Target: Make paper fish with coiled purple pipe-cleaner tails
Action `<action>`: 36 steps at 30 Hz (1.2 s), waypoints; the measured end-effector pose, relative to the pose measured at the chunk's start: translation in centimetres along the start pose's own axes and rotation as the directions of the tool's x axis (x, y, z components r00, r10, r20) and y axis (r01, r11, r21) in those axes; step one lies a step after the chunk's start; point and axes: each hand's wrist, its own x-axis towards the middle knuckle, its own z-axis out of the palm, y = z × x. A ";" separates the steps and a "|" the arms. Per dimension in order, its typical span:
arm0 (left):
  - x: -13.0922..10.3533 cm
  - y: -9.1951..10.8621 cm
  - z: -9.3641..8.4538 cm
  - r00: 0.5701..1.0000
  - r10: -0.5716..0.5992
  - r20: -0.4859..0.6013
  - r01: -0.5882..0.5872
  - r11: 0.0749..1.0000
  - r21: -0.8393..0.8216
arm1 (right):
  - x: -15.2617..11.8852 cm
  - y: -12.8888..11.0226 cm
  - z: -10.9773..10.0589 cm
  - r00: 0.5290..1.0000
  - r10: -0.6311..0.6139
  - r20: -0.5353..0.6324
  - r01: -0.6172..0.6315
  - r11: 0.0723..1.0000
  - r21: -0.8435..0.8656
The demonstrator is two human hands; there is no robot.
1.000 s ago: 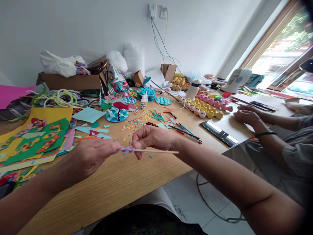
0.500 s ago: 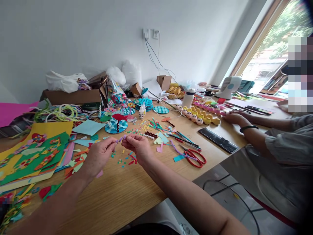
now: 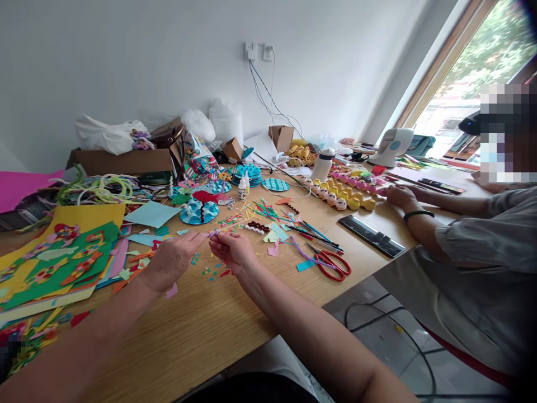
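My left hand (image 3: pixel 175 258) and my right hand (image 3: pixel 235 253) meet above the table, fingertips pinched on a short coiled purple pipe cleaner (image 3: pixel 212 233). Its ends are hidden by the fingers. A thin pale line, perhaps a stick, runs out past the right fingertips; I cannot make it out clearly. Just beyond the hands stands a blue patterned disc (image 3: pixel 189 213) with a red paper fish (image 3: pixel 205 197) and a dark twisted stem. Brown and white coiled pipe cleaners (image 3: pixel 257 227) lie to the right. A straighter purple pipe cleaner (image 3: pixel 300 250) rests by red-handled scissors (image 3: pixel 333 265).
Coloured paper sheets (image 3: pixel 90 215) and scraps cover the left side. Glue bottles (image 3: pixel 242 188), egg-carton caterpillars (image 3: pixel 335 193), a white bottle (image 3: pixel 323 165) and a phone (image 3: pixel 371 235) lie farther off. At the right, another person's hands (image 3: pixel 400 197) rest at the table.
My left hand has turned, its back now more upward, with its fingers stretched further toward the right fingertips. The view has shifted slightly. The other person's hands and head have moved a little.
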 end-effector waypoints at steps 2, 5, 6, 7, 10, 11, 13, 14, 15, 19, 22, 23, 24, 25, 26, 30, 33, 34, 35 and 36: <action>0.0 -0.2 0.0 0.999 0.039 0.020 -0.041 0.996 0.079 | 0.0 0.0 -0.1 1.000 0.020 0.012 -0.020 1.000 -0.002; 0.0 -0.6 -0.1 0.996 0.083 0.044 -0.090 0.983 0.160 | 0.1 0.0 -0.1 0.998 0.049 0.034 -0.048 0.998 -0.027; 0.0 -0.7 -0.1 0.994 0.097 0.056 -0.106 0.977 0.183 | 0.1 0.0 -0.1 0.998 0.055 0.036 -0.054 0.998 -0.037; 0.1 -0.8 -0.2 0.992 0.108 0.068 -0.120 0.970 0.210 | 0.0 0.0 -0.1 0.998 0.058 0.033 -0.057 0.997 -0.045; 0.4 -0.8 -0.7 0.986 0.138 0.098 -0.160 0.947 0.277 | 0.1 -0.2 -0.1 0.998 0.069 0.006 -0.069 0.995 -0.067; 0.5 -0.7 -1.0 0.982 0.153 0.106 -0.178 0.941 0.289 | 0.1 -0.2 0.0 0.997 0.071 0.002 -0.071 0.995 -0.070; 0.9 -0.6 -1.5 0.973 0.195 0.120 -0.222 0.930 0.292 | 0.2 -0.4 0.0 0.997 0.071 0.014 -0.070 0.996 -0.064; 1.2 -0.5 -1.8 0.968 0.217 0.127 -0.245 0.925 0.291 | 0.3 -0.4 -0.1 0.997 0.069 0.025 -0.068 0.996 -0.055; 1.4 -0.5 -2.1 0.962 0.236 0.134 -0.266 0.919 0.292 | 0.4 -0.5 -0.1 0.997 0.067 0.035 -0.065 0.997 -0.045; 2.3 -0.3 -3.1 0.940 0.283 0.190 -0.335 0.874 0.352 | 0.6 -0.7 -0.1 0.997 0.055 0.050 -0.054 0.998 -0.029; 2.6 -0.2 -3.5 0.926 0.317 0.207 -0.375 0.838 0.396 | 0.6 -0.8 0.0 0.997 0.051 0.055 -0.049 0.998 -0.037; 2.7 -0.2 -3.5 0.922 0.332 0.198 -0.385 0.830 0.404 | 0.6 -0.8 0.0 0.997 0.052 0.056 -0.050 0.998 -0.042; 2.7 -0.3 -3.4 0.919 0.349 0.184 -0.395 0.822 0.410 | 0.6 -0.9 0.0 0.997 0.054 0.056 -0.051 0.998 -0.047; 2.7 -0.4 -3.4 0.915 0.367 0.167 -0.403 0.814 0.418 | 0.6 -0.9 0.0 0.997 0.055 0.055 -0.053 0.997 -0.052; 2.6 -0.5 -3.3 0.911 0.385 0.148 -0.410 0.805 0.429 | 0.5 -1.0 0.0 0.997 0.057 0.055 -0.054 0.997 -0.056; 2.5 -0.9 -3.0 0.886 0.457 0.081 -0.439 0.769 0.465 | 0.4 -1.2 -0.2 0.996 0.066 0.068 -0.061 0.996 -0.070; 2.6 -0.9 -2.9 0.867 0.497 0.049 -0.457 0.750 0.479 | 0.5 -1.2 -0.3 0.994 0.073 0.085 -0.068 0.995 -0.066; 2.6 -0.9 -2.9 0.862 0.505 0.050 -0.464 0.745 0.478 | 0.5 -1.3 -0.4 0.993 0.077 0.090 -0.072 0.996 -0.062; 2.6 -0.9 -3.0 0.858 0.511 0.054 -0.472 0.741 0.478 | 0.6 -1.3 -0.4 0.992 0.082 0.096 -0.077 0.995 -0.055; 2.7 -0.8 -3.0 0.854 0.517 0.061 -0.480 0.736 0.477 | 0.7 -1.2 -0.4 0.991 0.088 0.103 -0.084 0.995 -0.047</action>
